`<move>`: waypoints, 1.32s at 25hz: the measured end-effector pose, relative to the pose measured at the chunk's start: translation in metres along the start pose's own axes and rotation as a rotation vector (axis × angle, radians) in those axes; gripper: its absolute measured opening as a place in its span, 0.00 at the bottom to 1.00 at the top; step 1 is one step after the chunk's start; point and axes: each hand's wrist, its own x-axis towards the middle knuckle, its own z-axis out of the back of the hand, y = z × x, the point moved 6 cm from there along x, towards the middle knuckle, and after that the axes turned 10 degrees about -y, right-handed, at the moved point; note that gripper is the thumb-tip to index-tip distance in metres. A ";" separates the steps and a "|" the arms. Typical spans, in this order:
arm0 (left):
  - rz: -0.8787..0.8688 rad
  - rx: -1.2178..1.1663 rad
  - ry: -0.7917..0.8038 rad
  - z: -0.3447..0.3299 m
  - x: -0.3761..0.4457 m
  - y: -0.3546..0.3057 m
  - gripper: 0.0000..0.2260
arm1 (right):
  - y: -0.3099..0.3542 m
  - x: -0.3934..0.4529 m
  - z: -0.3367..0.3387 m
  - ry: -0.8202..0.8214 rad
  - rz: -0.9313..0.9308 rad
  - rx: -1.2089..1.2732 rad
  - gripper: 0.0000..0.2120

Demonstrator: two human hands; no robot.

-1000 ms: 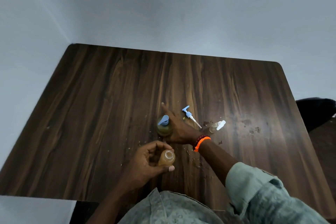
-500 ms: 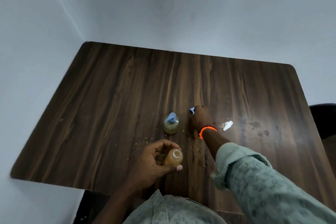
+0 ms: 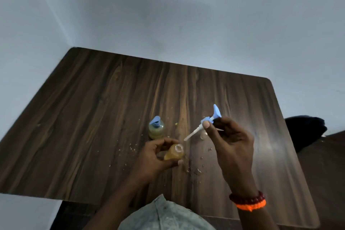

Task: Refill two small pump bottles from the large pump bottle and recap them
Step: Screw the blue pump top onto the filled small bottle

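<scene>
My left hand [image 3: 152,157] grips a small uncapped bottle [image 3: 173,152] of orange liquid, tilted, its open mouth facing up and right. My right hand [image 3: 231,145] pinches a blue pump cap [image 3: 211,117] above the table; its white dip tube slants down to the left, the tip just above and right of the bottle's mouth. A second bottle [image 3: 156,129] with yellow-green liquid and a blue pump cap on it stands upright on the table just behind my left hand. Behind my right thumb a small clear object [image 3: 203,134] lies on the table, mostly hidden.
The dark wooden table [image 3: 93,117] carries scattered crumbs and drops of liquid around the bottles. Pale walls meet the table at the back and left. A dark chair [image 3: 306,129] stands off the right edge.
My right hand picked the blue pump cap up from the table and brought it back toward the uncapped bottle. The left hand kept hold of the bottle. The camera tilted upward.
</scene>
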 end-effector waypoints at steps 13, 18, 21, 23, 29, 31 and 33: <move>-0.108 0.049 0.062 -0.031 -0.020 -0.018 0.21 | 0.005 -0.036 0.019 0.126 0.111 -0.192 0.15; -0.128 0.040 0.062 -0.036 -0.025 -0.028 0.21 | -0.010 -0.051 0.014 0.201 0.053 -0.195 0.13; -0.129 0.024 0.048 -0.037 -0.026 -0.029 0.21 | -0.009 -0.054 0.017 0.191 0.061 -0.204 0.13; -0.135 0.027 0.056 -0.039 -0.027 -0.029 0.21 | -0.009 -0.054 0.016 0.195 0.066 -0.201 0.12; -0.148 0.048 0.061 -0.045 -0.032 -0.029 0.20 | -0.009 -0.053 0.018 0.211 0.055 -0.244 0.18; -0.135 0.025 0.060 -0.045 -0.032 -0.029 0.20 | -0.010 -0.053 0.022 0.233 0.031 -0.238 0.26; -0.151 0.023 0.050 -0.044 -0.032 -0.030 0.20 | -0.013 -0.053 0.030 0.251 -0.037 -0.193 0.39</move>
